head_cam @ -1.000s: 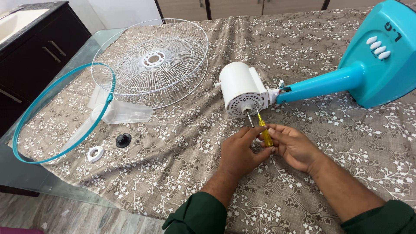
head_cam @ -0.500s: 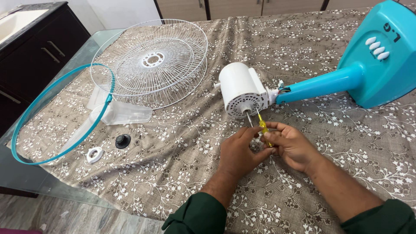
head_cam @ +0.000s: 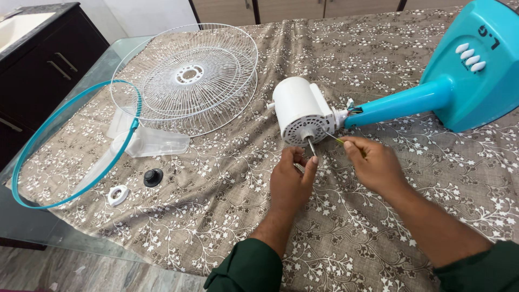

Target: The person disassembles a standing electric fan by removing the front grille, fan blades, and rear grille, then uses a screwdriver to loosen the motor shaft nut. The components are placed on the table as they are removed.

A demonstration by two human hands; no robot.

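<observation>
The motor box (head_cam: pixel 300 111) in the middle is white. The fan stand (head_cam: pixel 459 81) at the upper right is bright blue-green with white buttons (head_cam: pixel 471 58). The cloth (head_cam: pixel 227 178) is brown with white twigs and flowers. The wire cage (head_cam: pixel 186 75) at the upper left is white. The ring (head_cam: pixel 32 157) is blue-green. The sleeves (head_cam: pixel 246 270) are dark green.

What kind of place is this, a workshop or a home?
Most likely a room in a home, not a workshop. A glass table is covered with a floral cloth, a dark cabinet with a countertop stands to the left, and wooden cupboard doors line the back.
</observation>
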